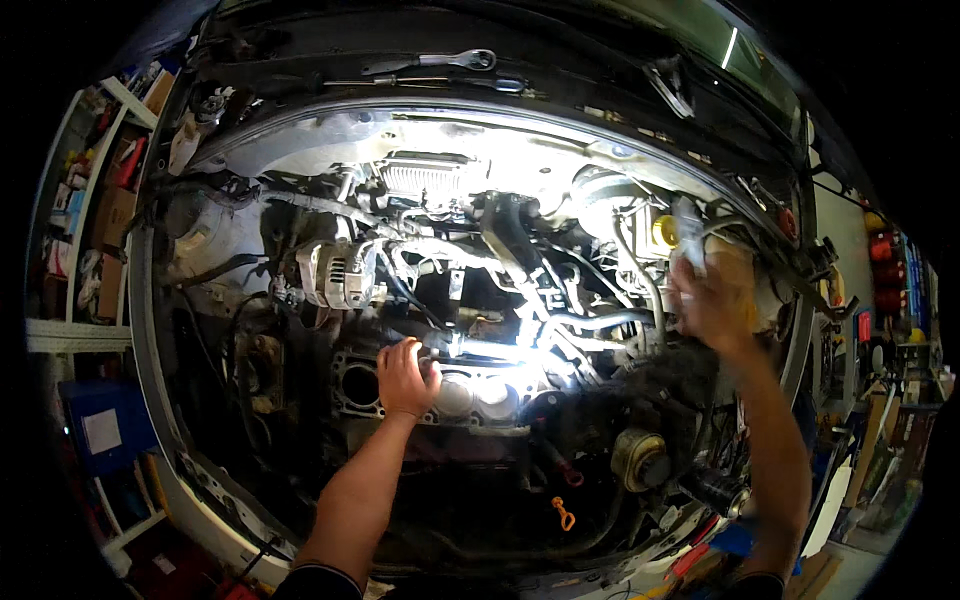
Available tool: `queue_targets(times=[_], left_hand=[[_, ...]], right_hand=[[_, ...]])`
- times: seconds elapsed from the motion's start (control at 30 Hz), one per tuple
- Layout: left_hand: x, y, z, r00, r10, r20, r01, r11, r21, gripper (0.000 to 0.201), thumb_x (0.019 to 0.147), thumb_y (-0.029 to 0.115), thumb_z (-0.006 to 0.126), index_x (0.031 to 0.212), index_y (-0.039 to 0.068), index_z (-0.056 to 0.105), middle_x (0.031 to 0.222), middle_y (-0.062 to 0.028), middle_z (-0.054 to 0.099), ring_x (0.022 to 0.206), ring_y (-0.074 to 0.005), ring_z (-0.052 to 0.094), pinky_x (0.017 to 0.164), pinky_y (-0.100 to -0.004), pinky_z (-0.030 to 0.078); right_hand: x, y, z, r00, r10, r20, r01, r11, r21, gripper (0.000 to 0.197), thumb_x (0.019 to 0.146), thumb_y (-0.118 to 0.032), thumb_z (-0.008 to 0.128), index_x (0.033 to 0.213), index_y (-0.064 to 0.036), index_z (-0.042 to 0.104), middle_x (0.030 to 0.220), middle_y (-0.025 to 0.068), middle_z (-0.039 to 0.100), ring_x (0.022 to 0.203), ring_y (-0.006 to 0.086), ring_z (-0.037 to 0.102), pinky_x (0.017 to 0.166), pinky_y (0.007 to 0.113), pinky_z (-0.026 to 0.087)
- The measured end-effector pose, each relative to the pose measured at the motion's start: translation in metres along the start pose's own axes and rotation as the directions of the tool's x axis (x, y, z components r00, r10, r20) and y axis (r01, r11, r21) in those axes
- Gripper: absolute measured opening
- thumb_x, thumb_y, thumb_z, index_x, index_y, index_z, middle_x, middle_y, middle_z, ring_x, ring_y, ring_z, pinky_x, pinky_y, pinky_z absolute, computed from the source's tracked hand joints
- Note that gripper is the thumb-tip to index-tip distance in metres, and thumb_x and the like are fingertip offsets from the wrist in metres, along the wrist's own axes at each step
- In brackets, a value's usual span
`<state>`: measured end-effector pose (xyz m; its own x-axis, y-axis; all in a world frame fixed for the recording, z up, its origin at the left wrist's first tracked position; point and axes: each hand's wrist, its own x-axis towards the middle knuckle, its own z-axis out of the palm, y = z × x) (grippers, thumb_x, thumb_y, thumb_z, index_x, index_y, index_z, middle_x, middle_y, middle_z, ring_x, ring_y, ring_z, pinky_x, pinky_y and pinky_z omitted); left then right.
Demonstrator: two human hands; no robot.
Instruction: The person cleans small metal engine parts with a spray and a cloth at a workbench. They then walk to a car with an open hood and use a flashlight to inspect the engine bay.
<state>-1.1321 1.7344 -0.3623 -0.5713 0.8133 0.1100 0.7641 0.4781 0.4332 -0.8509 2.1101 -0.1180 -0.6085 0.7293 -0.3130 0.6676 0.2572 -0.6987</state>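
Garage w/ cluttered shelves at left; open engine bay fills view. Left hand, fingers closed round a lit work light, bright white, low over cylinder block. Right hand blurred, fingers gripping pale rag near yellow cap.

Two bare hands are counted, a left hand and a right hand. One silver ribbed alternator, one yellow round filler cap, one orange dipstick handle and one chrome ratchet wrench are seen.
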Motion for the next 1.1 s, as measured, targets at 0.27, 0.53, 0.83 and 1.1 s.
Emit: queue_targets(times=[0.27, 0.53, 0.83, 1.1], left_hand=[[-0.002, -0.007, 0.007, 1.0, -0.01, -0.008, 0.009, 0.998, -0.058, 0.048, 0.086, 0.029, 0.068, 0.124, 0.002, 0.059, 0.131, -0.0159, 0.063, 0.125, -0.0359, 0.057, 0.116, -0.0544, 0.035], [0.0, -0.006, 0.006, 0.999, -0.027, 0.016, 0.028, 0.999, -0.038, 0.049, 0.085, 0.031, 0.068, 0.123, 0.002, 0.059, 0.129, -0.0151, 0.063, 0.122, -0.0369, 0.057, 0.116, -0.0537, 0.035], [0.003, -0.003, 0.005, 1.0, -0.015, 0.013, 0.016, 0.999, -0.043, 0.045, 0.087, 0.028, 0.069, 0.123, 0.004, 0.057, 0.129, -0.0155, 0.062, 0.119, -0.0388, 0.057, 0.114, -0.0548, 0.035], [0.001, -0.005, 0.004, 1.0, -0.017, 0.023, 0.018, 0.999, -0.032, 0.044, 0.088, 0.028, 0.068, 0.123, 0.004, 0.057, 0.13, -0.0159, 0.062, 0.12, -0.0382, 0.057, 0.115, -0.0549, 0.034]], right_hand=[[0.175, -0.059, 0.23, 0.659, 0.204, 0.724, -0.659, 0.619, 0.426, 0.042, 0.111, -0.041, 0.049, 0.11, -0.0052, 0.07, 0.101, 0.0085, 0.072, 0.074, 0.0162, 0.063, 0.067, 0.031, 0.051], [0.239, -0.031, 0.282, 0.72, -0.003, 0.694, -0.693, 0.039, 0.72, 0.053, 0.092, -0.003, 0.037, 0.133, 0.0293, 0.044, 0.144, 0.0393, 0.052, 0.139, 0.0487, 0.052, 0.117, 0.045, 0.05], [0.251, -0.008, 0.283, 0.734, -0.024, 0.678, -0.678, -0.074, 0.731, 0.059, 0.089, -0.004, 0.039, 0.142, 0.0223, 0.043, 0.146, 0.0328, 0.054, 0.14, 0.0424, 0.053, 0.114, 0.049, 0.051], [0.269, 0.003, 0.301, 0.75, -0.088, 0.655, -0.66, -0.058, 0.749, 0.045, 0.099, -0.011, 0.041, 0.134, 0.0146, 0.054, 0.131, 0.0266, 0.065, 0.127, 0.0402, 0.064, 0.113, 0.053, 0.051]])
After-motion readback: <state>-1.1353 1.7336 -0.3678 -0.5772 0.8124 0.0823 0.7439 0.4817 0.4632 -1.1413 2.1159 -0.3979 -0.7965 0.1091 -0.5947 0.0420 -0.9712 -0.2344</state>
